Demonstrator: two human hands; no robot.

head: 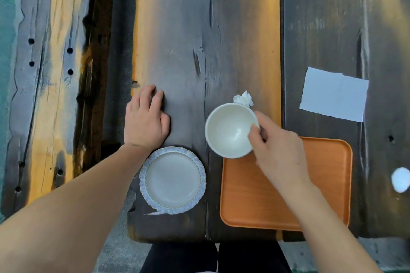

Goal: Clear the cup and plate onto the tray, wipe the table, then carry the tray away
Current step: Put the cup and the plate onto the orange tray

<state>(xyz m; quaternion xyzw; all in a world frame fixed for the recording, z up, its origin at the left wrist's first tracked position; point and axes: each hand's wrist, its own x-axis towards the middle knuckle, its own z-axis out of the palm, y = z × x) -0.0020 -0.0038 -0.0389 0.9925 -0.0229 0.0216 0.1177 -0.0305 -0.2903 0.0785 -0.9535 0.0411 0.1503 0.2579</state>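
Observation:
My right hand [279, 150] pinches the right rim of a white cup [228, 131], which is empty and hangs over the far left corner of the orange tray [277, 197]. A pale plate [173, 180] with a frilled blue rim lies on the dark wooden table [188, 55], left of the tray and near the front edge. My left hand [145, 117] rests on the table just beyond the plate, fingers loosely bent and holding nothing. A crumpled white tissue [243, 98] lies just behind the cup.
A flat white paper napkin [334, 94] lies on the table beyond the tray, to the right. A small white round object [401, 179] sits at the right edge of view. A gap between planks runs down the left. My dark-clothed legs [199, 257] show below the table's front edge.

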